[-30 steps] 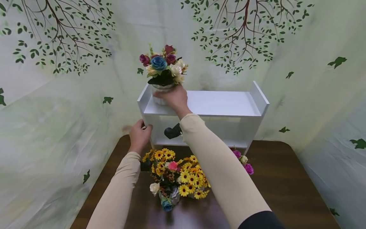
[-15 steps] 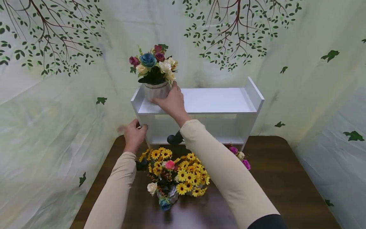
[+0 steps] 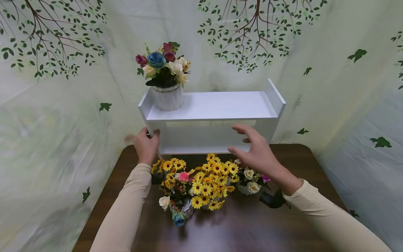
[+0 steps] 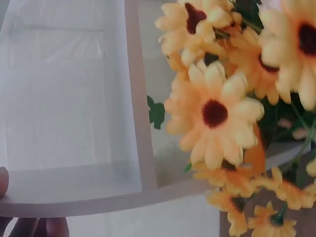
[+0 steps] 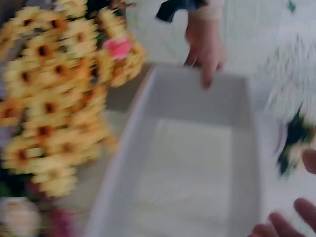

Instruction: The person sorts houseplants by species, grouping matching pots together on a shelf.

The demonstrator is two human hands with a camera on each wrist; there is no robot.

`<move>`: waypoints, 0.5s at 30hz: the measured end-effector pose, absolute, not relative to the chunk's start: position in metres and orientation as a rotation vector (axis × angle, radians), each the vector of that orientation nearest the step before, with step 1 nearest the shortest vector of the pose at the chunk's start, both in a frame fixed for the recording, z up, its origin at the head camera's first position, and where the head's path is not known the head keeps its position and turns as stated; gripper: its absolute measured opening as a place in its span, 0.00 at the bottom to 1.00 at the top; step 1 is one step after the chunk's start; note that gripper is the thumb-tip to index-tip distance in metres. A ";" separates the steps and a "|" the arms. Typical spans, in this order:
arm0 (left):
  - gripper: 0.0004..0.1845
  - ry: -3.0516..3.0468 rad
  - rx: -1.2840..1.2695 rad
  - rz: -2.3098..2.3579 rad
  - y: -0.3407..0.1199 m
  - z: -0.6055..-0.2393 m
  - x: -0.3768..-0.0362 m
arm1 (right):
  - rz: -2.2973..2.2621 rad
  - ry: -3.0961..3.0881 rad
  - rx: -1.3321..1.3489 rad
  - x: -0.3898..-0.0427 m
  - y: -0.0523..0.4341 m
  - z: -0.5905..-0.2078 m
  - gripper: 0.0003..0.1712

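My left hand (image 3: pixel 146 145) grips the left side panel of a white two-tier shelf (image 3: pixel 214 105); in the left wrist view its fingertips (image 4: pixel 57 227) show at the panel's edge. In the right wrist view the same left hand (image 5: pixel 205 52) has its thumb over the panel. A white ribbed pot (image 3: pixel 169 98) of artificial blue, burgundy and cream roses (image 3: pixel 163 66) stands upright at the left end of the top tier. My right hand (image 3: pixel 259 154) is in the air before the shelf's lower right part, thumb and fingers spread, holding nothing.
In front of the shelf, on the dark wooden table (image 3: pixel 252 227), stand several potted artificial bouquets: yellow daisies (image 3: pixel 212 182), a mixed one with a white rose (image 3: pixel 164 202), and cream roses (image 3: pixel 253 187) at the right. A leaf-printed cloth (image 3: pixel 355 105) hangs behind.
My right hand has let go of the flower pot on the top tier and moved down and right. The left hand keeps its grip on the shelf. The view has shifted slightly.
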State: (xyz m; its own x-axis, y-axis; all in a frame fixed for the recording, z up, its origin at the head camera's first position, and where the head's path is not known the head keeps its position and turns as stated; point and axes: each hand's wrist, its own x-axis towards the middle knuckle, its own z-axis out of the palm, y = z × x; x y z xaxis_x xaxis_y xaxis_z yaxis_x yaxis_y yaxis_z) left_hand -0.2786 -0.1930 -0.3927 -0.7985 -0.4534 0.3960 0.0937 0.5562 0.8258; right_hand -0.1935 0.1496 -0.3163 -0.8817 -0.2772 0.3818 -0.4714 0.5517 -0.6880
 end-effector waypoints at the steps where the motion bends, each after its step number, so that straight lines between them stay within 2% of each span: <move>1: 0.16 -2.203 0.289 -1.219 -0.193 -0.393 -0.280 | 1.245 -2.542 0.580 -0.191 0.162 -0.325 0.30; 5: 0.16 -2.255 0.295 -1.178 -0.196 -0.390 -0.283 | 1.267 -2.436 0.351 -0.186 0.205 -0.363 0.15; 8: 0.18 -2.332 0.275 -1.160 -0.204 -0.386 -0.282 | 1.121 -2.443 0.279 -0.187 0.233 -0.388 0.11; 11: 0.19 -2.385 0.269 -1.165 -0.210 -0.382 -0.281 | 0.974 -2.534 0.235 -0.193 0.260 -0.407 0.12; 15: 0.20 -2.433 0.278 -1.188 -0.213 -0.380 -0.280 | 0.911 -2.756 0.093 -0.200 0.294 -0.437 0.21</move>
State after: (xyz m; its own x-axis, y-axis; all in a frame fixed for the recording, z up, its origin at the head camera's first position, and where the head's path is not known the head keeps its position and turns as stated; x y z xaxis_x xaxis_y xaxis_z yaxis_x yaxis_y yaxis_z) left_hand -0.2800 -0.2133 -0.3801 -0.8931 -0.3527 0.2791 0.0031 0.6157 0.7880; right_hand -0.2003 0.2935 -0.4366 -0.9698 0.0141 0.2434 -0.1337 0.8040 -0.5794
